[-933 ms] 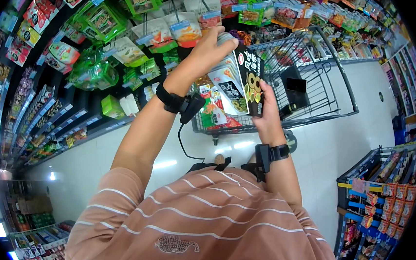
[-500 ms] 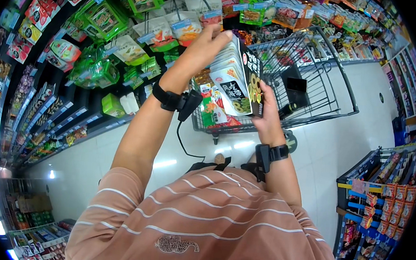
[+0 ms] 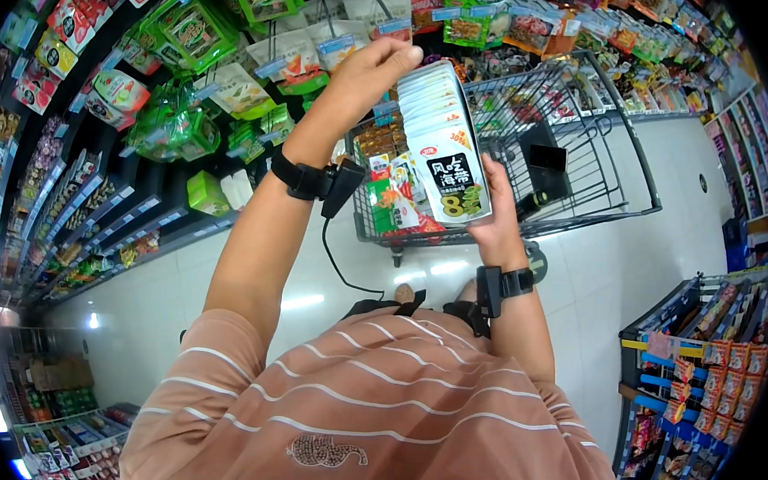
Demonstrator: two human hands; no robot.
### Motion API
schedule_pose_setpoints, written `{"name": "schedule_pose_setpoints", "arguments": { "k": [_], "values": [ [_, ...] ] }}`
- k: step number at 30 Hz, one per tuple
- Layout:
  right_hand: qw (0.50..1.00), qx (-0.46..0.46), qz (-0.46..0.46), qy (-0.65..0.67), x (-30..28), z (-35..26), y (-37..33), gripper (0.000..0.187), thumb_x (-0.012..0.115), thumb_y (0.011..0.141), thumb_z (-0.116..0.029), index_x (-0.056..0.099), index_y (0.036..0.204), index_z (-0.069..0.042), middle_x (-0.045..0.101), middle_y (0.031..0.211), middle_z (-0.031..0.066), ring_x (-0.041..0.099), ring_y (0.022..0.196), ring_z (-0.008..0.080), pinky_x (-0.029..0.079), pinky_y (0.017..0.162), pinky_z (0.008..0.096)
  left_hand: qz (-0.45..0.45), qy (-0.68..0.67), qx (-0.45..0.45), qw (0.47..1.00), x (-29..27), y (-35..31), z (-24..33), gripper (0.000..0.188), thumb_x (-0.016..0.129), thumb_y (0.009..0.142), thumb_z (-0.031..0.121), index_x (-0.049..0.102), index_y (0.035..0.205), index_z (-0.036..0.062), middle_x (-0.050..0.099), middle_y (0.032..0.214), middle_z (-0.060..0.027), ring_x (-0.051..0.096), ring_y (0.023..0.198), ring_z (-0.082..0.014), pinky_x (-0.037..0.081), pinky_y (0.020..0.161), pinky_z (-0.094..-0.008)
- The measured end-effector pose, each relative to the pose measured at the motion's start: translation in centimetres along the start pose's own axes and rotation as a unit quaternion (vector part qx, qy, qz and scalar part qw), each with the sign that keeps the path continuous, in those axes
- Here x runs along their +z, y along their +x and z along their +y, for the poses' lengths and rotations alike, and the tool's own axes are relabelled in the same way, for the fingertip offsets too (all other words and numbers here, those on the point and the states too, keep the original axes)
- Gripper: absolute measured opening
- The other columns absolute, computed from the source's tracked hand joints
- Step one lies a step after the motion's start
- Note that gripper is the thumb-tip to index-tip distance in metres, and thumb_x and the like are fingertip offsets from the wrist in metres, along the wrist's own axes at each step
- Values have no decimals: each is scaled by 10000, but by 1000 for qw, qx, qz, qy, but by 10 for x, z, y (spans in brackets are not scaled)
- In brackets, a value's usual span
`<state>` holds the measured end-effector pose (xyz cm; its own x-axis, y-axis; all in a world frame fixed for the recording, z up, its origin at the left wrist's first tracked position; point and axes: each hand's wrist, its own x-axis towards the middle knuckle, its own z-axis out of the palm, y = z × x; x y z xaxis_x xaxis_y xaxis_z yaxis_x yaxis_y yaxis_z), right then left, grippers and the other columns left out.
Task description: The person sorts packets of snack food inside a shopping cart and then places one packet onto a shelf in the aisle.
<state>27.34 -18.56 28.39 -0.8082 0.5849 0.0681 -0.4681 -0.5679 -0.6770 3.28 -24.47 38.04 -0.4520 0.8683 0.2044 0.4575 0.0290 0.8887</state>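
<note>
A black display box filled with a row of upright white snack packets point(image 3: 448, 168) is tilted so the packets' fronts face me. My right hand point(image 3: 499, 215) grips its near right side, fingers partly hidden behind it. By the box's far left corner is my left hand point(image 3: 375, 70), thumb and fingers drawn together; what they hold, if anything, is hidden. Beneath the box stands a wire shopping cart point(image 3: 598, 216), with red, white and green packages point(image 3: 394, 196) at its left end. A dark phone-like device point(image 3: 548, 157) lies further right in the cart.
Hanging snack bags point(image 3: 193, 31) crowd the shelves to the left and ahead, close to my left hand. A rack of small red packets point(image 3: 726, 384) stands at the right. Pale tiled floor point(image 3: 596, 293) shows around the cart. A cable point(image 3: 333, 254) dangles from my left wrist strap.
The display box has turned, so its packets' fronts show more and its black side less. My left hand has shifted slightly left, off the packet tops. My right hand keeps its hold.
</note>
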Motion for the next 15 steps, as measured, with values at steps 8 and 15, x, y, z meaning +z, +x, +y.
{"name": "schedule_pose_setpoints", "arguments": {
  "k": [8,15],
  "values": [
    [965,164,29,201,-25,11,22,282,539,960,-262,629,1101,-35,692,1047,87,670,962,201,552,848,346,-8,42,-9,999,5,-2,5,358,588,957,390,650,939,38,585,822,30,498,779,-62,416,703,-242],
    [967,165,40,192,-11,8,21,291,545,948,-260,641,1090,-25,705,1019,107,685,918,230,571,806,379,50,92,46,993,3,-5,-8,374,566,965,402,630,936,35,549,766,32,476,723,-62,402,641,-242]
  ]
}}
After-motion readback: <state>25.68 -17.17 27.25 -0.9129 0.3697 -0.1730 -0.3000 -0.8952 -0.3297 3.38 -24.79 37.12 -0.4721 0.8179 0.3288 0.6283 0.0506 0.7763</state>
